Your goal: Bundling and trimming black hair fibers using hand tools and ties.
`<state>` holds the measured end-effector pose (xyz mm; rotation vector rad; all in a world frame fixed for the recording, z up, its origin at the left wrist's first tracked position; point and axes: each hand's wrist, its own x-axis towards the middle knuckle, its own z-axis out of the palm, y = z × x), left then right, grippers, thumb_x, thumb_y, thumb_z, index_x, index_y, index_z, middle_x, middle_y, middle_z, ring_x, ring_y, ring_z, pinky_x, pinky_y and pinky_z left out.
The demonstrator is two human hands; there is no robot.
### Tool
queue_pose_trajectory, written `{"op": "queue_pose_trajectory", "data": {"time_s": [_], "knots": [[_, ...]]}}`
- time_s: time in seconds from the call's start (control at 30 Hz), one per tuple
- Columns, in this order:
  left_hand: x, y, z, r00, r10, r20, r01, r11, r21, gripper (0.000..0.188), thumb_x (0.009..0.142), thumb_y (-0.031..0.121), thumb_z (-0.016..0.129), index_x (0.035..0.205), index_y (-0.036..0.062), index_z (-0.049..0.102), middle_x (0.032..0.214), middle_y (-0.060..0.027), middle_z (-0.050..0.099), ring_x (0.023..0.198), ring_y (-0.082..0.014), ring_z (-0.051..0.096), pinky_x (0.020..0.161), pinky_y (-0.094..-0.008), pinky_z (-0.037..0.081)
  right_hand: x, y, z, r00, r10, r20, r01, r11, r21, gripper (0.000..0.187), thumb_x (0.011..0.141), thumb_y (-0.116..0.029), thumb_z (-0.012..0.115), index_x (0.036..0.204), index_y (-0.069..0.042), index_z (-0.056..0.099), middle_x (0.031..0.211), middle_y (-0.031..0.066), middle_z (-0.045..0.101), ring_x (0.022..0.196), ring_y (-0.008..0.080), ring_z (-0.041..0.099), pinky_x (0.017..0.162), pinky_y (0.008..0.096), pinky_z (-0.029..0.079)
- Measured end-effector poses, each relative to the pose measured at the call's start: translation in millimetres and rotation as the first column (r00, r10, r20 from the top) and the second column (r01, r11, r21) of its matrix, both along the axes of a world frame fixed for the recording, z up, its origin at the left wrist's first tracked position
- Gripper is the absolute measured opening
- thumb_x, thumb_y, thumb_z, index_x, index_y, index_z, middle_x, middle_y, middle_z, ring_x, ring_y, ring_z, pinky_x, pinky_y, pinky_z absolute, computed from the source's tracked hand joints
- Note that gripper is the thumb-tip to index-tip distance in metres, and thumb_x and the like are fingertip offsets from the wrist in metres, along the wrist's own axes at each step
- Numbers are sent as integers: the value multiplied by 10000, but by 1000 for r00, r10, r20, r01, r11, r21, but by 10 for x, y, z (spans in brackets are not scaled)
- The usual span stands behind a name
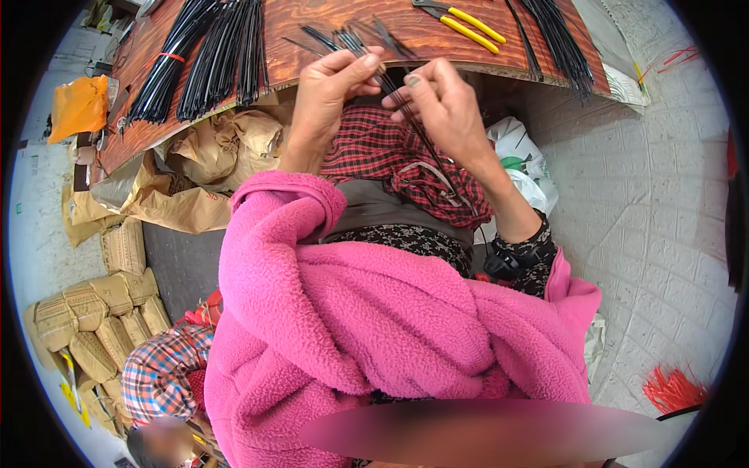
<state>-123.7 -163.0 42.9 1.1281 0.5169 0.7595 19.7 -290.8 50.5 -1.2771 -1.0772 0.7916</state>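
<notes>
Both of my hands are raised in front of the near edge of the wooden table point(328, 27). My left hand point(331, 90) closes its thumb and fingers round a small bunch of thin black strands point(390, 87), whose upper ends fan out over the tabletop, partly blurred. My right hand point(449, 105), fingers curled and pinched, grips the same bunch lower down. Long tails of the strands hang past it toward my lap. Whether they are wire or plastic, I cannot tell. Yellow-handled pliers point(468, 27) lie on the table beyond my right hand.
Black strand bundles point(226, 58) lie on the table's left, one with a red tie point(170, 57); another bundle point(558, 39) is at right. Below are brown paper sacks point(187, 207) and a white plastic bag point(519, 160). A person in plaid point(164, 374) is behind, near stacked packages point(97, 320).
</notes>
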Motion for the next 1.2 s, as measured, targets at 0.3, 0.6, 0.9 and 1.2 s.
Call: {"op": "queue_pose_trajectory", "data": {"time_s": [0.3,0.6,0.9,1.2], "knots": [[140,-161,-2,999,15,-31,-13,997,80,174,900,165,706,936,-5,720,857,-46,694,705,-67,636,650,-200,545,-79,-27,-68,978,-43,204,45,999,-2,189,1003,-165,519,969,20,514,723,75,673,536,61,534,488,215,420],[86,-225,13,955,45,-293,33,966,256,225,943,200,650,977,-14,711,822,-15,675,702,-59,599,622,-205,501,35,30,-186,997,-66,-30,63,994,-85,157,991,-171,549,970,-15,539,633,-10,544,493,39,425,448,205,339],[213,-1178,829,49,-837,545,837,332,434,286,895,74,563,1144,-34,650,944,-93,648,803,-179,591,680,-277,462,137,-36,-139,977,-55,-204,27,990,-137,183,993,-208,544,962,-27,531,642,-6,526,479,33,387,438,189,307],[474,-1512,1101,-219,-722,656,645,397,653,445,837,79,615,1252,-56,531,944,-88,631,814,-133,591,689,-257,453,134,-73,-19,972,-94,-217,65,989,-135,162,990,-204,545,961,-46,534,625,-13,491,476,29,361,432,177,276]]}}
